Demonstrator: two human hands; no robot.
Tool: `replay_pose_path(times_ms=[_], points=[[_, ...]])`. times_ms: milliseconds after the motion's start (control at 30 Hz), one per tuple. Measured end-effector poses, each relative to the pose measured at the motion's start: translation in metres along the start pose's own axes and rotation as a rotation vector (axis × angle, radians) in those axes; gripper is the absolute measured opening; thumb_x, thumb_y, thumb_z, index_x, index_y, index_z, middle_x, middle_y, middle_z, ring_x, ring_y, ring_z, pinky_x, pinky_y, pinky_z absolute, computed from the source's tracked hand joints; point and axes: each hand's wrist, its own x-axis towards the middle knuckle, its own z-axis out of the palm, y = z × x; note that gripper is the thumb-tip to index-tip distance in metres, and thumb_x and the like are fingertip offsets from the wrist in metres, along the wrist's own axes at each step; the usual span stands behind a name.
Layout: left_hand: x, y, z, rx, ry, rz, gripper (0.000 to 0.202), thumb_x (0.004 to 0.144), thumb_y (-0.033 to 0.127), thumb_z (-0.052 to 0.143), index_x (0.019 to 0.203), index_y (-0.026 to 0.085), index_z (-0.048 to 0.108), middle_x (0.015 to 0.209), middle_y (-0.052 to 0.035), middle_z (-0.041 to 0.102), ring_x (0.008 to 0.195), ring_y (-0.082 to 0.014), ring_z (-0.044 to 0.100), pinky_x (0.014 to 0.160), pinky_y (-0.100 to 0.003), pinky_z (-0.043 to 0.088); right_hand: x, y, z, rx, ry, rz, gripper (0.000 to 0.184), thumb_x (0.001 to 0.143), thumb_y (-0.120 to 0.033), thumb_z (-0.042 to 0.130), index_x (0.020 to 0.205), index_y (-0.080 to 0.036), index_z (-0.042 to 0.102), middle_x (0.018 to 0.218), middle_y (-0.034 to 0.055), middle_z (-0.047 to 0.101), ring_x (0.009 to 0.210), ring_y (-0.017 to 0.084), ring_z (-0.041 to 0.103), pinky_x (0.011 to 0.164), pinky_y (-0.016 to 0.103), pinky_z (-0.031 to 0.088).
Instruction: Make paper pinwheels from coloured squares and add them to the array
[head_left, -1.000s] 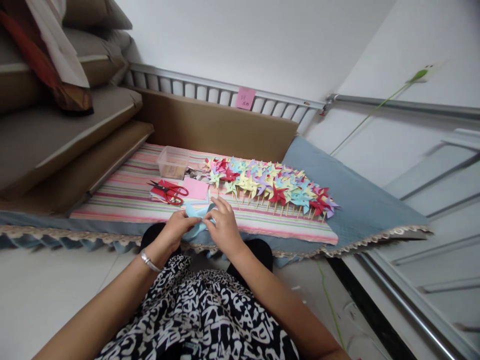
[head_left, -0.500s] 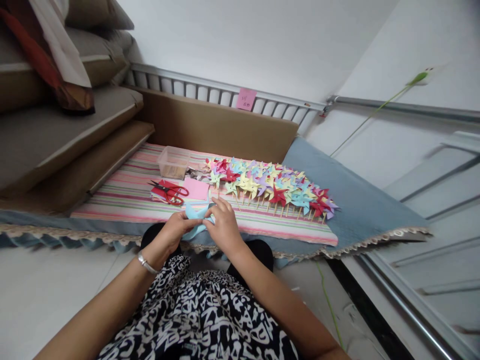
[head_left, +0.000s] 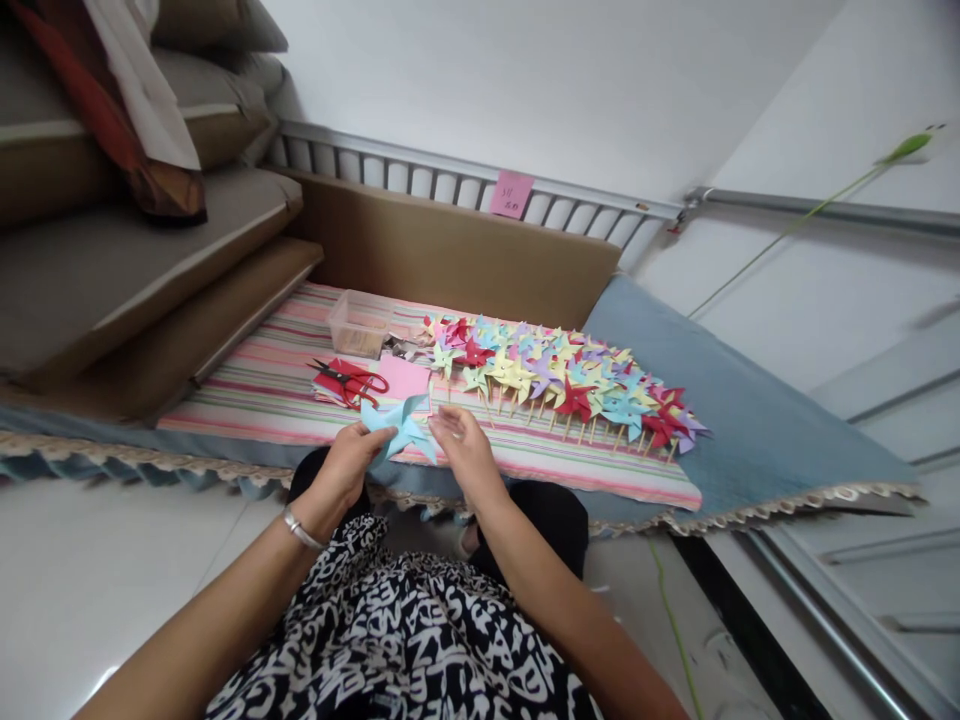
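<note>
A light blue paper pinwheel, its blades folded into points, is pinched at its left side by my left hand. Just right of it is my right hand, fingers curled and thumb close to the fingertips; whatever they hold, if anything, is too small to make out. Beyond the pinwheel lie red-handled scissors on red paper, beside a pink sheet. Several finished pinwheels in many colours, on wooden sticks, are massed to the right.
A clear plastic box with thin sticks stands behind the scissors on a striped cloth. A brown board leans against the radiator, which carries a pink note. Stacked cushions rise at left.
The blue paper has opened out into a full pinwheel shape facing up. My right hand has moved off it to the right, while my left hand keeps hold. The view has shifted slightly.
</note>
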Motion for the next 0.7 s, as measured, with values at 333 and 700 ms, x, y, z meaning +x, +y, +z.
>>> replay_pose_path(times_ms=[333, 700], points=[[0.015, -0.004, 0.024, -0.083, -0.033, -0.005, 0.027, 0.055, 0.03, 0.078, 0.073, 0.012, 0.069, 0.064, -0.0029, 0.069, 0.058, -0.0149, 0.059, 0.064, -0.028, 0.045, 0.012, 0.021, 0.01, 0.361, -0.135, 0.284, 0.026, 0.062, -0.031, 0.074, 0.081, -0.015, 0.066, 0.068, -0.0002, 0.065, 0.065, 0.014, 0.06, 0.07, 0.029, 0.047], [0.082, -0.007, 0.004, -0.244, -0.125, -0.227, 0.017, 0.056, 0.019, 0.079, 0.069, 0.012, 0.07, 0.068, -0.003, 0.072, 0.061, -0.0135, 0.061, 0.065, -0.025, 0.047, 0.064, 0.05, 0.03, 0.291, -0.06, 0.235, 0.019, 0.066, -0.031, 0.07, 0.078, -0.017, 0.066, 0.071, -0.0009, 0.066, 0.068, 0.016, 0.061, 0.072, 0.03, 0.048]])
